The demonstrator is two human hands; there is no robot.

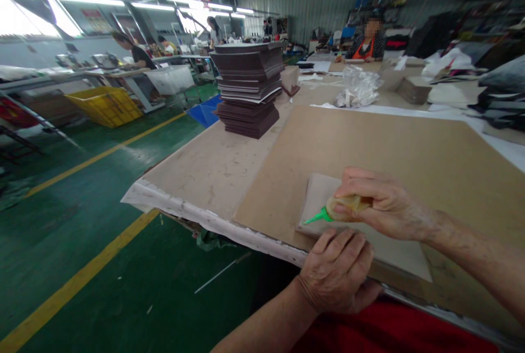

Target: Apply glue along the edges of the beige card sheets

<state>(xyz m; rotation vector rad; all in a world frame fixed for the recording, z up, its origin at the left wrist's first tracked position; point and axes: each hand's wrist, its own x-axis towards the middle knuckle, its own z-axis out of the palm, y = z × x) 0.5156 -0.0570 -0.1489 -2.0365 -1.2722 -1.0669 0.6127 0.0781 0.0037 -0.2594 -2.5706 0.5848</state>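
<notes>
My right hand (385,200) is closed around a yellowish squeeze bottle (342,208) with a green pointed nozzle (318,217). The bottle is tilted, its tip directed left at the edge of a stack of pale grey-beige sheets (406,257). My left hand (338,271) bends over the near edge of that stack, fingers pressed together on it and the thumb toward the table edge. The stack lies on a large brown board (369,140) at the table's front edge. Whether anything comes out of the nozzle is too small to tell.
A tall stack of dark brown sheets (248,90) stands on the table (197,178) at the far left corner. Behind the board lies a crumpled clear plastic bag (359,86). A co-worker (367,47) sits across the table. A yellow bin (104,107) stands on the green floor.
</notes>
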